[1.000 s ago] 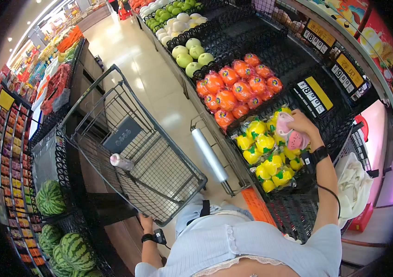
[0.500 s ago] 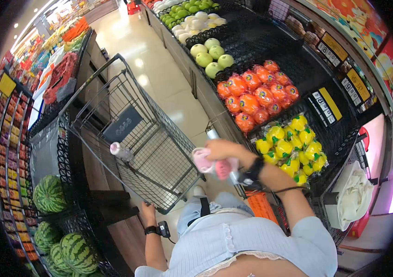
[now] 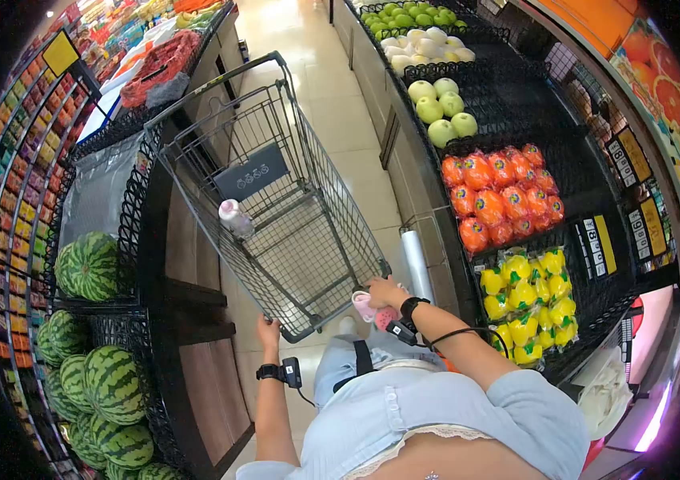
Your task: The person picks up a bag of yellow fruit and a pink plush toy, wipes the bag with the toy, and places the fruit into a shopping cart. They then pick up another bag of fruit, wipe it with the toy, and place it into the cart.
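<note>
The grey wire shopping cart (image 3: 328, 228) stands in front of me in the aisle. My left hand (image 3: 269, 330) is closed around the frame at its near left corner. At the near right corner is my right hand (image 3: 386, 293), curled over a small pink item (image 3: 364, 304) with a red patterned part (image 3: 384, 318); I cannot tell what kind of thing it is. The fingers of this hand overlap the cart's edge. A clear bottle with a pink-and-white cap (image 3: 234, 214) sits inside the otherwise bare wire basket.
To the right, a black produce stand holds wrapped orange fruit (image 3: 490, 200), yellow wrapped fruit (image 3: 522, 298) and pale green melons (image 3: 441, 108). A roll of plastic bags (image 3: 416, 264) hangs on its side. Watermelons (image 3: 116, 384) fill the left stand. The tiled aisle (image 3: 344, 104) runs ahead.
My right hand has come down from beside the bag roll to the cart's near right corner, still with the pink item. My left hand stays on the frame. The view has shifted.
</note>
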{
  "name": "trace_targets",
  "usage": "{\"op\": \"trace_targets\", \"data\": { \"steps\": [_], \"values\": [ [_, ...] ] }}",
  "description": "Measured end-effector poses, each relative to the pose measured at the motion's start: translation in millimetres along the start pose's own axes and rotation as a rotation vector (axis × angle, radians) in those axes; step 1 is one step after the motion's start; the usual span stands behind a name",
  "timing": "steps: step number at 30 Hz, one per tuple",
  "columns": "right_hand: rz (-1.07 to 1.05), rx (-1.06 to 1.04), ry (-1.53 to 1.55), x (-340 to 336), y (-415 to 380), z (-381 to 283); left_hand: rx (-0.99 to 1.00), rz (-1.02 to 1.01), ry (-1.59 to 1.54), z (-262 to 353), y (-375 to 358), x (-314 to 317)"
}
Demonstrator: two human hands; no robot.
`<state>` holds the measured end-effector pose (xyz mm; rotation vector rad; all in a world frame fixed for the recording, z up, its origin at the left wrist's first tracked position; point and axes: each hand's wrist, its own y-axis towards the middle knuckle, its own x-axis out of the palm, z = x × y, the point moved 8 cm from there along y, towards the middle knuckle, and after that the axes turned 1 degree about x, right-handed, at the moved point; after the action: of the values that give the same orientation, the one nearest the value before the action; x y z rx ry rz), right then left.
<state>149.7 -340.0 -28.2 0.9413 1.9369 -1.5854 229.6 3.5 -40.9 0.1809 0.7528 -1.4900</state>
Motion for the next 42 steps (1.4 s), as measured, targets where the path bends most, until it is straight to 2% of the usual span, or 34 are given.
{"op": "trace_targets", "data": {
  "steps": [4,7,10,13,16,28,34,37,40,42],
  "values": [
    [0.048,0.033,0.126,-2.6,3.6,9.8,0.006,-0.056,0.01,-0.7,0.6,2.0],
    [0.028,0.052,0.173,-2.8,2.3,12.9,0.014,-0.043,0.174,3.5,-2.2,-1.4],
    [0.033,0.03,0.152,-6.8,-3.3,10.7,0.029,-0.08,0.163,1.8,-3.1,-0.3],
    [-0.036,0.051,0.136,-10.5,-10.3,9.1,0.099,0.026,0.178,18.5,-14.1,-6.8],
    [-0.109,0.069,0.134,-9.8,-7.9,9.0,0.057,0.001,0.233,40.3,-23.4,-14.0],
    [-0.086,0.008,0.112,-11.2,-10.8,-1.6,0.034,-0.055,0.358,45.2,1.8,-13.0],
    [-0.053,-0.024,0.087,-7.0,-7.1,1.9,0.136,-0.074,0.356,67.1,17.5,-9.3],
    [0.016,0.03,0.372,-14.1,-3.2,19.2,0.167,-0.074,0.369,82.4,22.7,-2.2],
    [0.211,-0.015,0.802,-47.9,-14.2,31.7,0.078,-0.179,0.556,104.4,40.4,2.2],
    [0.284,-0.023,0.832,-67.7,-24.5,42.1,0.34,-0.055,0.667,173.9,51.7,-27.6]
  ]
}}
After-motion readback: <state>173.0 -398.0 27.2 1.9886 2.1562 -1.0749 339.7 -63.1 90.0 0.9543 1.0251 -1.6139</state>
